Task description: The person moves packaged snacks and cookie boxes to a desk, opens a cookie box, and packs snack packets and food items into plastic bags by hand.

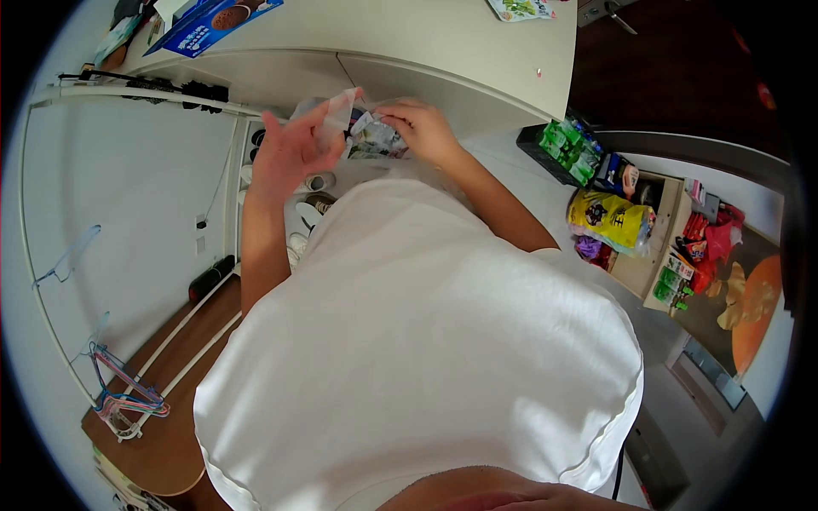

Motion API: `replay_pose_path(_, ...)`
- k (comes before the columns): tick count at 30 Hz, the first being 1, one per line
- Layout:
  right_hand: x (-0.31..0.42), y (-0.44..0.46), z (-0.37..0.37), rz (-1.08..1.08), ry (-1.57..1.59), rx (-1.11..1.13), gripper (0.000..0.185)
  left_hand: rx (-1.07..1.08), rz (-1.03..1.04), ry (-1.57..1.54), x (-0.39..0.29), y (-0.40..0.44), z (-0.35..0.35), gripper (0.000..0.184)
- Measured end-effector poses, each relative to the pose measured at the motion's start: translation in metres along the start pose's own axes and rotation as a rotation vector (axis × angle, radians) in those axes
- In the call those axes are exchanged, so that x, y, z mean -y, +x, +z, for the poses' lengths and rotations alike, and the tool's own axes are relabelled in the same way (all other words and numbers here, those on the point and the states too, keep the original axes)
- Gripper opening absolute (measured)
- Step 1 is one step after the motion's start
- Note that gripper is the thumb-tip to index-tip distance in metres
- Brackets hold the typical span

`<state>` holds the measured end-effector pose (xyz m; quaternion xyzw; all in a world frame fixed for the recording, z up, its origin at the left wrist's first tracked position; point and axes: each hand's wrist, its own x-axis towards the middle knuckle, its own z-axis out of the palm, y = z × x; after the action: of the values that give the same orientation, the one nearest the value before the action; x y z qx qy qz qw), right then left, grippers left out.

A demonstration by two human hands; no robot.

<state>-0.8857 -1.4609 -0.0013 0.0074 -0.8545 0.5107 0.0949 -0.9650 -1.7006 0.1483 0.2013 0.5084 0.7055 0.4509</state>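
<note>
A clear plastic bag [341, 109] hangs between my two hands, its mouth spread, with crumpled wrappers [377, 134] inside. My left hand [294, 157] has the bag's film over its outstretched index finger; the thumb stands apart and the other fingers curl by the film. On the bag's far rim, my right hand [423, 132] pinches the edge with fingers and thumb together. The lower part of the bag is hidden by my white shirt [417, 324]. Shoes [319, 203] lie just below my left forearm.
A pale cabinet [443, 60] stands right in front, with a blue biscuit box [213, 25] and a snack packet [521, 8] on top. To the left is a white clothes rack [24, 196] with hangers [128, 400]. Green bottles [571, 152] and a yellow bag [609, 217] are at right.
</note>
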Motion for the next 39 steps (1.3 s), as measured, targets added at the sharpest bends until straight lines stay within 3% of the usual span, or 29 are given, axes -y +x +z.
replay_pose_path(7,-0.009,-0.012,0.022,0.064,-0.183,0.166,0.019,0.024,0.006,-0.048,0.020,0.021,0.009,0.130)
replay_pose_path(9,-0.011,-0.008,0.016,-0.059,-0.106,0.386,0.020,0.022,-0.004,-0.051,0.023,0.022,0.007,0.131)
replay_pose_path(13,-0.006,-0.009,0.020,-0.031,0.016,0.403,0.021,-0.051,-0.012,-0.085,0.019,0.019,0.012,0.133)
replay_pose_path(15,-0.020,-0.014,0.039,-0.069,-0.135,0.520,0.023,-0.034,0.019,-0.105,0.019,0.020,0.015,0.132)
replay_pose_path(17,-0.026,-0.015,0.039,-0.130,-0.179,0.475,0.022,0.022,0.066,-0.109,0.016,0.028,0.017,0.130)
replay_pose_path(19,-0.009,-0.009,0.019,-0.196,-0.232,0.430,0.021,-0.080,0.010,-0.109,0.018,0.028,0.020,0.130)
replay_pose_path(22,0.038,0.010,-0.047,-0.278,0.036,0.219,0.017,-0.102,0.034,-0.085,0.020,0.030,0.013,0.128)
replay_pose_path(24,0.044,0.032,-0.093,-0.252,-0.115,-0.185,0.013,-0.099,0.040,-0.085,0.017,0.032,0.016,0.127)
replay_pose_path(26,0.024,0.069,-0.132,0.027,-0.124,-0.452,0.021,-0.101,0.038,-0.089,0.017,0.033,0.020,0.126)
replay_pose_path(28,-0.015,0.100,-0.162,-0.166,-0.773,-0.696,0.043,-0.121,0.037,-0.113,0.017,0.038,0.025,0.123)
replay_pose_path(29,-0.026,0.101,-0.165,-0.175,-0.774,-0.701,0.043,-0.118,0.047,-0.110,0.019,0.040,0.023,0.123)
replay_pose_path(31,-0.038,0.098,-0.164,0.034,-0.956,-0.547,0.064,-0.024,0.074,-0.149,0.022,0.043,0.019,0.118)
replay_pose_path(32,-0.038,0.091,-0.159,0.010,-0.878,-0.521,0.068,-0.023,0.082,-0.146,0.021,0.045,0.018,0.118)
replay_pose_path(36,0.000,0.049,-0.120,-0.103,-0.738,-0.453,0.065,-0.006,0.087,-0.176,0.021,0.043,0.018,0.116)
replay_pose_path(39,0.026,0.035,-0.112,-0.270,-0.773,-0.292,0.050,-0.022,0.091,-0.185,0.021,0.042,0.018,0.114)
